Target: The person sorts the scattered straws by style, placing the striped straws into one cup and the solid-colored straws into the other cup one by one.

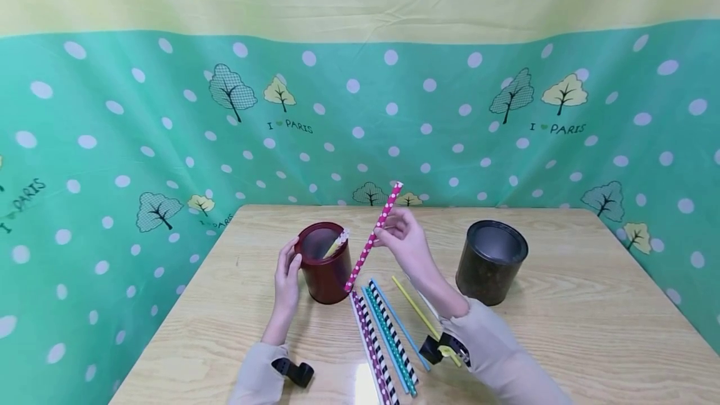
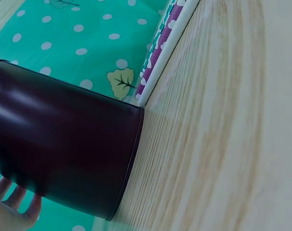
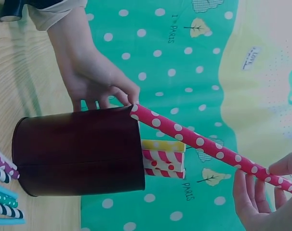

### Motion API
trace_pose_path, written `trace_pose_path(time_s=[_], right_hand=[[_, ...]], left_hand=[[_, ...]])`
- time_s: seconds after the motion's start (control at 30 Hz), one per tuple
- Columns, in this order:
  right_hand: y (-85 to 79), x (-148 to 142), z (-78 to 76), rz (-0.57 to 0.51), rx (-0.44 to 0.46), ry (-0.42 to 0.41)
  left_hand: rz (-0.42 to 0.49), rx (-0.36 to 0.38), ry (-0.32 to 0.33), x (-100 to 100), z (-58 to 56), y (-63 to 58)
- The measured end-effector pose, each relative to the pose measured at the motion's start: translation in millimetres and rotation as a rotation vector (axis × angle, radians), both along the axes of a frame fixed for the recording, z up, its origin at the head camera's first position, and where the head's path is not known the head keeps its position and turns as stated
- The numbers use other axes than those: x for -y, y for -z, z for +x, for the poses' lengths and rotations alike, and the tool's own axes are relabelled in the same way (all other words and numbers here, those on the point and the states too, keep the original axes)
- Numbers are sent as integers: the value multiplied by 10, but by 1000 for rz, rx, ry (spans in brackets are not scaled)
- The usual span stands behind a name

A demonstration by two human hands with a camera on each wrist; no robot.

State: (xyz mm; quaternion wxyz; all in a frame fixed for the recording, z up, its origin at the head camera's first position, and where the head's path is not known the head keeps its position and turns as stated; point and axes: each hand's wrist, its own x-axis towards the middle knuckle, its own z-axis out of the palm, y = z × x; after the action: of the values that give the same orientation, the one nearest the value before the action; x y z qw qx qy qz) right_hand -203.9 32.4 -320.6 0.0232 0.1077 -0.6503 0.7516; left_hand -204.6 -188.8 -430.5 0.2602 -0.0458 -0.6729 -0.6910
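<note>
A dark red can (image 1: 326,280) stands upright on the table, and my left hand (image 1: 288,283) grips its left side near the rim. Several paper straws (image 3: 163,162), yellow-dotted and pink-and-white patterned, stick out of its mouth in the right wrist view. With thumb and fingers my right hand (image 1: 407,244) pinches a pink straw with white dots (image 1: 372,239) near its middle. This straw slants outside the can, its lower end down by the can's right side. In the left wrist view, the left fingertips (image 2: 16,197) press the can's wall.
Several loose straws (image 1: 385,330), striped, dotted and plain blue, lie on the wooden table (image 1: 590,305) in front of the can. A yellow straw (image 1: 419,308) lies partly under the right forearm. To the right stands a black can (image 1: 489,270). A green dotted cloth (image 1: 360,111) hangs behind.
</note>
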Motion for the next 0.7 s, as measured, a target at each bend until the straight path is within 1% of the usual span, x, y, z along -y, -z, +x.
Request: trace_pose_path(time_s=[0.1,0.23,0.3,0.47,0.57,0.63,0.7], right_hand=[[-23,20,1,-26,-7,-7],[-41,45,-3,-46,-18,-4],[-50,54,-2,-44,-28,4],[-70,80,9,-39,-65,40],[-74,106,16,-56,-94,49],[-74,125,22,-72,-116,43],[-67,145,30,-91,-137,29]], left_hand=[[-4,9,-3,-33,41,-63],[2,24,-2,-38,54,-80],[4,24,1,-26,42,-58],[18,26,11,30,-39,61],[19,14,8,46,-73,119],[17,-5,11,46,-78,133],[12,-6,8,29,-53,90]])
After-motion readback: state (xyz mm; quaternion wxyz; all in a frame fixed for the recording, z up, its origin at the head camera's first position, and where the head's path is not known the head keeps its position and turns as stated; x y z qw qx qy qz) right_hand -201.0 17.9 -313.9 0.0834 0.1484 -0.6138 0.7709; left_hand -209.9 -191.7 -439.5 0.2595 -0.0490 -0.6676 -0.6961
